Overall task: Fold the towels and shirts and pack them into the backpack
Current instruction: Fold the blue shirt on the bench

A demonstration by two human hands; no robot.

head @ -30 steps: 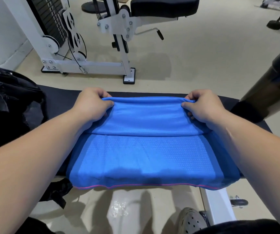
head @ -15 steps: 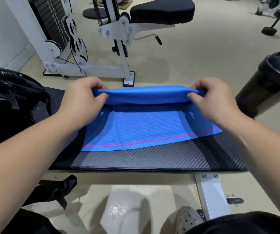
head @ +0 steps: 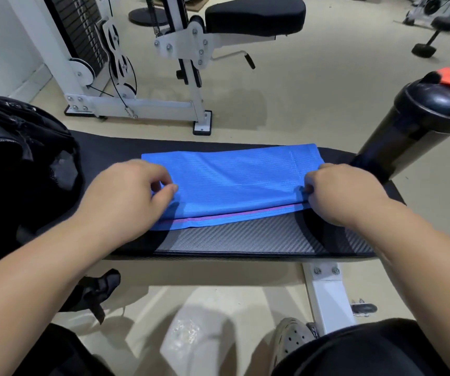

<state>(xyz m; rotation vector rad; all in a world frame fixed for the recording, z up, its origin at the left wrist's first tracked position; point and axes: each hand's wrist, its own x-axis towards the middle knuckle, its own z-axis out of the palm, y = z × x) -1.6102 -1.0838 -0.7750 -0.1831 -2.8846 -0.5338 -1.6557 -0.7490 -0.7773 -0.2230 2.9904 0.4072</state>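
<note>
Blue mesh towel lay folded across the black padded table, its pink-trimmed edge showing nearest. The left hand pinched the towel's left end; the right hand pinched its right end. A black backpack sat left, a dark shaker bottle far right.

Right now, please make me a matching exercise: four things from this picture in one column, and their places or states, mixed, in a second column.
Things:
1. towel
2. backpack
3. shaker bottle
4. shoe

Places or states:
A. on the floor under the bench
B. stands at the right end of the bench
C. folded, pinched at both sides by the left hand and right hand
D. at the left end of the bench

Pairs: 1-C, 2-D, 3-B, 4-A
</note>
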